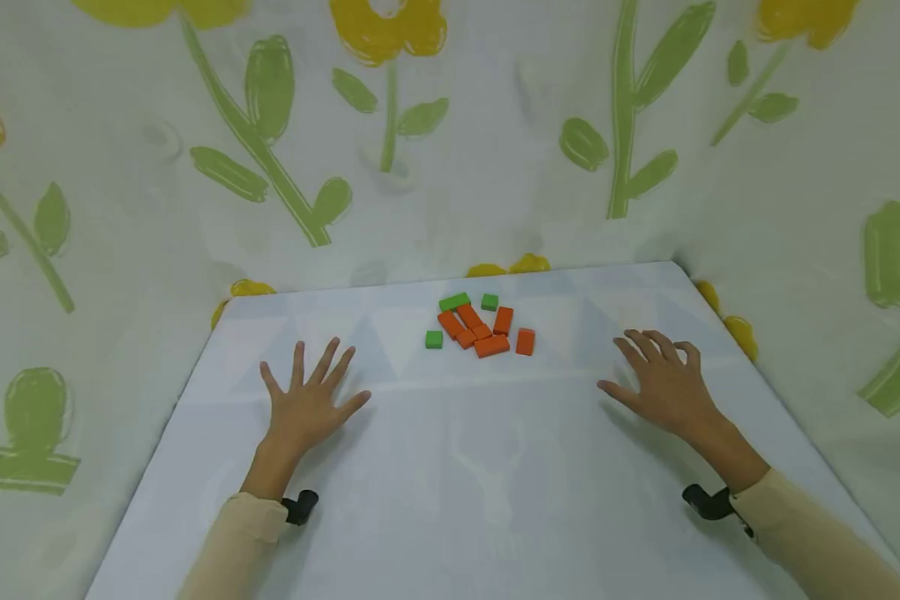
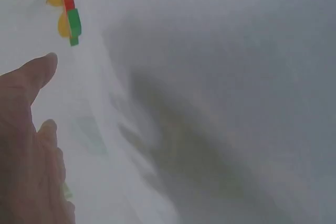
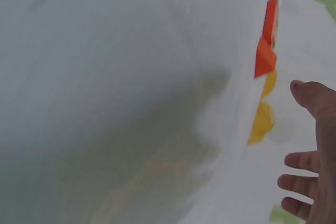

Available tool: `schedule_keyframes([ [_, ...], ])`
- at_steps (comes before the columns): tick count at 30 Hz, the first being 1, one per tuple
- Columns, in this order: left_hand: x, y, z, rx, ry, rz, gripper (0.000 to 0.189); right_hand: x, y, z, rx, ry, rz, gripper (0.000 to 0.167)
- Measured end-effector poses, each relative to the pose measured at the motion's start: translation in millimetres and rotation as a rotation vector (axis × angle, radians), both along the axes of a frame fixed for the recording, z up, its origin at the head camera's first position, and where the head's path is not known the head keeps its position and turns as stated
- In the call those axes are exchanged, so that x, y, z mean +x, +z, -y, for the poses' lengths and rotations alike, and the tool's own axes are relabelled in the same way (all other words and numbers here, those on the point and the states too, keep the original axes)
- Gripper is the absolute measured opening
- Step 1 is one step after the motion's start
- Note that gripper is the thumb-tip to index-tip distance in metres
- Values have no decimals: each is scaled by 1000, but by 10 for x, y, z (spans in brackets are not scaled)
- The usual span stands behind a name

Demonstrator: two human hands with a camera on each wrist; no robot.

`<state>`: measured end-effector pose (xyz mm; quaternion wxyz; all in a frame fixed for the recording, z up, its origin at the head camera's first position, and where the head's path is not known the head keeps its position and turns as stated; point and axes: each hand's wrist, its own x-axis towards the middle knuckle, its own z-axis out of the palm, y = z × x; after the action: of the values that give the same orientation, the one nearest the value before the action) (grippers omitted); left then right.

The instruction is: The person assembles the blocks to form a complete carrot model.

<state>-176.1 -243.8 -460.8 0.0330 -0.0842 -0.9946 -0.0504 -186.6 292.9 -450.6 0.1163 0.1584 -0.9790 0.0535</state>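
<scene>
Several orange blocks (image 1: 492, 345) lie in a loose cluster towards the far side of the white table. Around them are green blocks: one (image 1: 434, 339) to the left, a longer one (image 1: 454, 302) at the back and a small one (image 1: 490, 302) beside it. My left hand (image 1: 305, 408), fingers spread, is over the table to the left of the cluster. On the right, my other hand (image 1: 663, 383) has its thumb out and fingers slightly bent. Both hands hold nothing and are apart from the blocks. In each wrist view the hand's shadow falls on the tabletop.
The white table (image 1: 487, 467) carries pale blue triangle prints. Behind it and at both sides hangs a pale cloth (image 1: 480, 167) with yellow flowers and green leaves. Black wrist camera mounts (image 1: 708, 502) stick out beside both sleeves.
</scene>
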Motion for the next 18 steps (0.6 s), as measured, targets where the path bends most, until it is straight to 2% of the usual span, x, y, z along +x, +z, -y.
schedule_keyframes([
  [5, -221, -158, -316, 26, -33, 39, 86, -74, -97, 378, -22, 30, -31, 75],
  [8, -391, -200, -481, 89, -44, 31, 84, -178, -106, 610, -36, 30, -23, 74],
  [14, -746, -152, -815, 253, -25, -27, 76, -468, -67, 1077, -69, 11, 1, 72],
  [18, -912, -115, -1019, 322, -14, -38, 73, -630, -76, 1346, -73, 14, 9, 67],
])
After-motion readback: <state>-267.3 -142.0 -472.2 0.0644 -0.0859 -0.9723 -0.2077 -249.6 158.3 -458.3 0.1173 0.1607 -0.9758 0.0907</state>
